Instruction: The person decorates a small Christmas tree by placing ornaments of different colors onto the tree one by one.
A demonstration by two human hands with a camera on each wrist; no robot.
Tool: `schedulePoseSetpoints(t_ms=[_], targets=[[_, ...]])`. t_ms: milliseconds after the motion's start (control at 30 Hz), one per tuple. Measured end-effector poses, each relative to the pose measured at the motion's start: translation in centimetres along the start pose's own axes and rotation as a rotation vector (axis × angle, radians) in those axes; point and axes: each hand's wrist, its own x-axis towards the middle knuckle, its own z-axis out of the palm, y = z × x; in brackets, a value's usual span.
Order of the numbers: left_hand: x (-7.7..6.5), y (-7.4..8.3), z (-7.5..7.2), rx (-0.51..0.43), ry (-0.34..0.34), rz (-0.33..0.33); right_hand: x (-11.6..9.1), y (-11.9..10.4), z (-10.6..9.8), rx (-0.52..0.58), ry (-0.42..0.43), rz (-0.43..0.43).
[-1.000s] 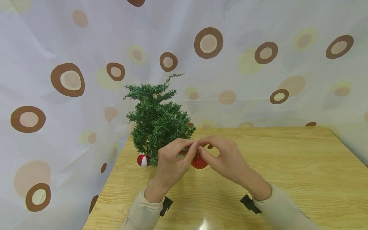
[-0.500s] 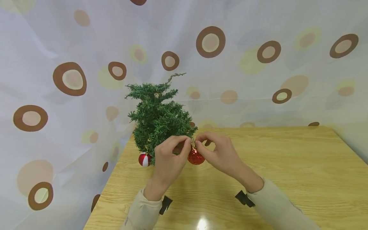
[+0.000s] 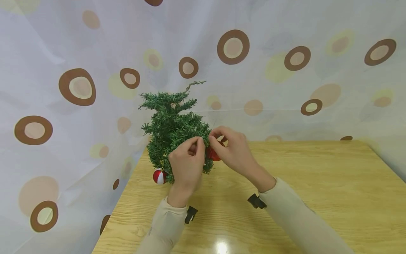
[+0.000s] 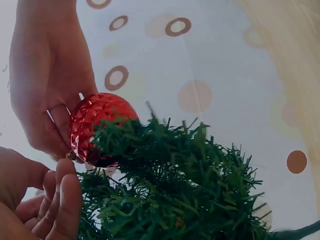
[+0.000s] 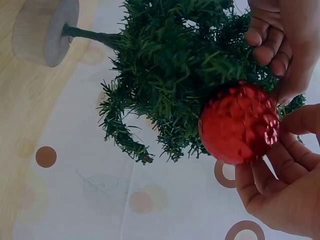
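Note:
A faceted red Christmas bauble (image 3: 214, 154) hangs below my right hand (image 3: 234, 151), against the right side of a small artificial Christmas tree (image 3: 169, 135). My left hand (image 3: 187, 160) is beside it, thumb and forefinger pinched together. A thin pale string stretches between both hands' fingertips, and each hand pinches an end of it. In the left wrist view, green needles partly cover the bauble (image 4: 102, 127). In the right wrist view, fingers of my right hand (image 5: 282, 192) lie behind and beside the bauble (image 5: 240, 125).
A red and white bauble (image 3: 159, 176) hangs low on the tree's left side. The tree's round wooden base (image 5: 45, 32) shows in the right wrist view. The wooden table (image 3: 301, 183) extends right, with a patterned curtain (image 3: 263, 84) behind it.
Both hands have moved up and forward to the tree's right side, carrying the red bauble. Their fingertips have spread slightly apart, with the string between them. The red and white bauble stays in place.

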Motion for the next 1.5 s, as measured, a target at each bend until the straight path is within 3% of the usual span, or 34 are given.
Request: schedulePoseSetpoints(t_ms=[233, 467, 767, 1000, 1500], targets=[[0.7, 0.2, 0.6, 0.069, 0.039, -0.071, 1.4, -0.2, 0.9, -0.033, 0.002, 0.045], [1.2, 0.5, 1.0, 0.14, 0.014, -0.081, 1.6, 0.2, 1.0, -0.039, 0.003, 0.081], [1.2, 0.5, 1.0, 0.182, -0.034, -0.092, 1.5, 0.8, 0.8, -0.069, -0.056, 0.103], [0.7, 0.3, 1.1, 0.226, -0.053, -0.064, 1.0, 1.2, 0.8, -0.088, -0.096, 0.102], [0.4, -0.2, 1.0, 0.172, -0.08, -0.01, 0.9, 1.8, 0.8, -0.057, -0.119, 0.093]])
